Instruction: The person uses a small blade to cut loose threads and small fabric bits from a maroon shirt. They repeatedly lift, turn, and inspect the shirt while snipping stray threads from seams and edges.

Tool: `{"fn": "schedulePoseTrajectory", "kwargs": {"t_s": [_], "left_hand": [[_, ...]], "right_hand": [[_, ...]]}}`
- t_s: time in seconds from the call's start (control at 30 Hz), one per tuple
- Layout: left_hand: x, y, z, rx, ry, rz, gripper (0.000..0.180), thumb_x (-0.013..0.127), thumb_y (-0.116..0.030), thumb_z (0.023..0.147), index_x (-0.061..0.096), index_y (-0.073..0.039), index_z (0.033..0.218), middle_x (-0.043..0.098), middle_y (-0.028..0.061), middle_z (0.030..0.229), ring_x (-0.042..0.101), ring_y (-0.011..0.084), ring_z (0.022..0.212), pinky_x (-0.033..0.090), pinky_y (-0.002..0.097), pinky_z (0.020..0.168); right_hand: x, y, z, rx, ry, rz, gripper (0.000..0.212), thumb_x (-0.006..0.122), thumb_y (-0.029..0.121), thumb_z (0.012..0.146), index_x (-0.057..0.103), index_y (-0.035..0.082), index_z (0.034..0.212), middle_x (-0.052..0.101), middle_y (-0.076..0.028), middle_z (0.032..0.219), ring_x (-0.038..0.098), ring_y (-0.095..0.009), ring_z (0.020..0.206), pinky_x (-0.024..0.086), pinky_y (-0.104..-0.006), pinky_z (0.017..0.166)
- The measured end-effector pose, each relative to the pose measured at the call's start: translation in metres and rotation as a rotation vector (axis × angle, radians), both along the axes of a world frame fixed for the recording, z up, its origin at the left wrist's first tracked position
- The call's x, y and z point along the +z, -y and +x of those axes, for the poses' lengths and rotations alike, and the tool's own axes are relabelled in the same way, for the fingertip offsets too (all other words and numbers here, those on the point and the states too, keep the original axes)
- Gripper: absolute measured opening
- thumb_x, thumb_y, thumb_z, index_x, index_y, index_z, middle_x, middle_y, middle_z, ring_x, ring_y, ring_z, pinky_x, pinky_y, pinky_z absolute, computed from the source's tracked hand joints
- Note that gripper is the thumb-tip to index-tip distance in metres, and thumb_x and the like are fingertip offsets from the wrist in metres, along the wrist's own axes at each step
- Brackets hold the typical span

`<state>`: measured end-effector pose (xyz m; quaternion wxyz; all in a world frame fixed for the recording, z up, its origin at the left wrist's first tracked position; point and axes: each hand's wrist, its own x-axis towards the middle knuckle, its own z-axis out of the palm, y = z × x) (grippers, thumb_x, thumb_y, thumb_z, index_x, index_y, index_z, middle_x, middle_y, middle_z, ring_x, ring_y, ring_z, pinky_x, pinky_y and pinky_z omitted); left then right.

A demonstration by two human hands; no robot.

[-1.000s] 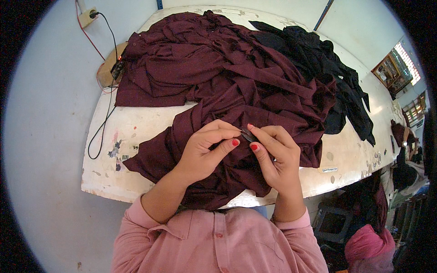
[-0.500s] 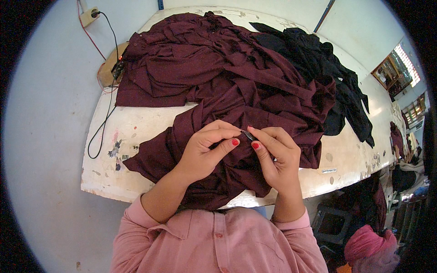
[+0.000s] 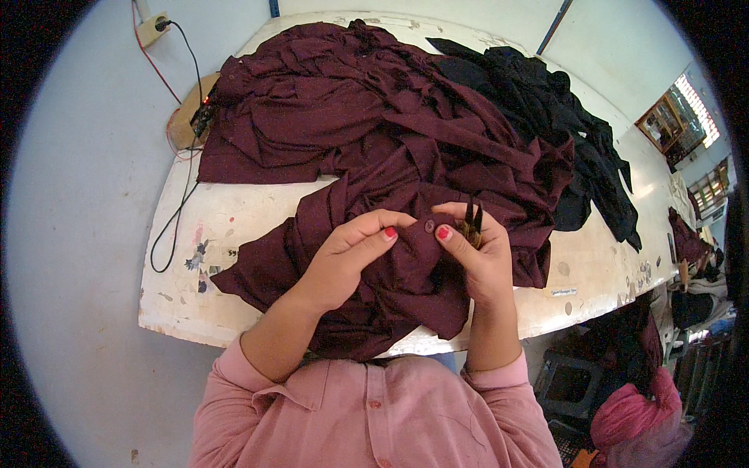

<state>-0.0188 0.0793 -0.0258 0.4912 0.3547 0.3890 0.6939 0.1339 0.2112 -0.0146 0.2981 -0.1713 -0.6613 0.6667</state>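
A maroon garment (image 3: 343, 117) lies crumpled over the table, its near end gathered under my hands. My left hand (image 3: 355, 253) pinches the cloth between thumb and fingers. My right hand (image 3: 480, 253) grips the same cloth just right of a small round button (image 3: 429, 226), thumb on top. Tucked in the right hand's fingers is a pair of thread snips (image 3: 473, 221), its dark blades pointing up and away from me. Most of the snips' handle is hidden by the fingers.
Black cloth (image 3: 538, 101) is heaped behind the garment on the worn white table (image 3: 608, 265). At the left, a black cable (image 3: 187, 191) runs from a wall socket (image 3: 153, 28) past the table edge. A pink bundle (image 3: 636, 417) and a grey stool (image 3: 569, 386) are at lower right.
The hands have moved slightly apart. The snips, earlier between the fingertips, now sit back in the right hand with blades up. The button has come into view, and the right hand grips cloth.
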Motion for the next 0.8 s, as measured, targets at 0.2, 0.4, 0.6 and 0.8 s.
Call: {"fn": "schedulePoseTrajectory", "kwargs": {"t_s": [0.2,0.4,0.6,0.8], "left_hand": [[-0.005,-0.001,0.004,0.216,-0.304,-0.044,0.028,0.064,-0.015,0.09,0.063,0.003,0.111,0.066,0.0043,0.1,0.059,0.0091,0.092,0.046,0.024,0.083],[-0.001,-0.002,0.009,0.329,-0.546,-0.013,0.024,0.063,-0.015,0.091,0.065,0.003,0.107,0.068,0.0051,0.097,0.059,0.0091,0.091,0.046,0.0239,0.082],[-0.004,-0.004,0.007,0.263,-0.381,-0.073,0.024,0.059,-0.015,0.094,0.063,0.003,0.109,0.066,0.0026,0.098,0.058,0.0078,0.091,0.045,0.0224,0.083],[-0.004,-0.004,0.004,0.141,0.087,-0.046,0.023,0.055,-0.013,0.096,0.061,0.001,0.112,0.064,0.001,0.104,0.057,0.0055,0.094,0.045,0.0212,0.085]], "right_hand": [[0.002,0.012,-0.013,-0.367,-0.058,0.483,0.024,0.073,0.003,0.077,0.064,0.0,0.099,0.064,-0.006,0.087,0.062,-0.016,0.078,0.048,-0.025,0.073],[0.014,0.027,-0.018,-0.348,-0.043,0.801,0.019,0.071,-0.001,0.073,0.064,0.001,0.09,0.062,-0.012,0.085,0.063,-0.024,0.075,0.05,-0.0303,0.065],[0.006,0.018,-0.013,-0.14,0.054,0.266,0.008,0.065,0.007,0.084,0.06,0.001,0.087,0.057,-0.006,0.081,0.058,-0.018,0.077,0.044,-0.0271,0.072],[0.01,0.022,-0.01,-0.271,0.002,0.717,0.022,0.064,0.011,0.087,0.062,0.002,0.106,0.057,-0.007,0.086,0.058,-0.02,0.08,0.045,-0.0281,0.077]]}}
